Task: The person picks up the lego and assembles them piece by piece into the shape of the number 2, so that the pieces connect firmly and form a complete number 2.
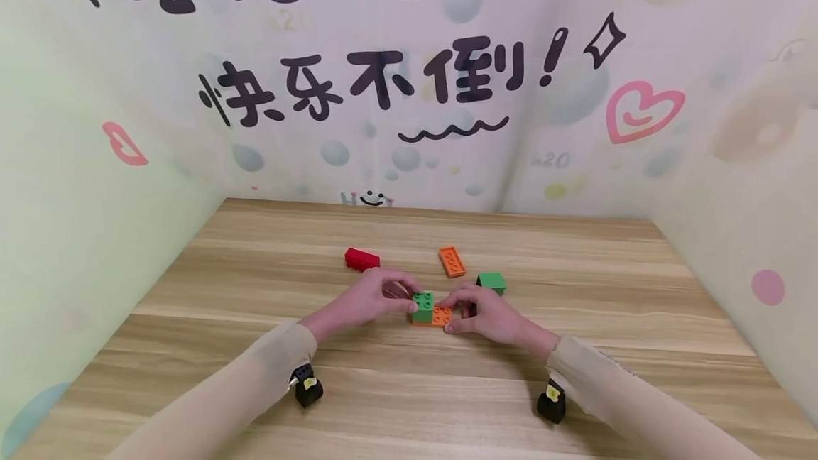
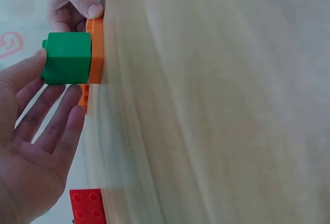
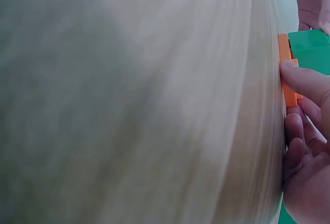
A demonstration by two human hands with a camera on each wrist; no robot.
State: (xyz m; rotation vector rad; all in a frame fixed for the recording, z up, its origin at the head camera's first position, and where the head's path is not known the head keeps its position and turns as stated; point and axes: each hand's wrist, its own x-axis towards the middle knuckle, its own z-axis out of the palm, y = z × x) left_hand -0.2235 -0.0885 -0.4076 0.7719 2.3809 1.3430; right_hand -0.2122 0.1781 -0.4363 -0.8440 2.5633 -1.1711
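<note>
A green toy building brick (image 1: 422, 307) sits on the left part of an orange studded building plate (image 1: 442, 316), which lies on the table. My left hand (image 1: 367, 297) pinches the green brick between thumb and fingers. In the left wrist view, the left thumb meets the green brick (image 2: 67, 58) at its studded side. From the other side, my right hand (image 1: 488, 314) grips the bare right end of the orange plate. The right wrist view shows the right thumb against the edge of the orange plate (image 3: 287, 87), fingers curled behind it.
A red brick (image 1: 362, 259) lies behind my left hand. Farther back in the middle is a second orange plate (image 1: 451, 261). Another green brick (image 1: 491, 282) stands just behind my right hand. A printed cloth wall (image 1: 371, 162) closes off the wooden table's far edge.
</note>
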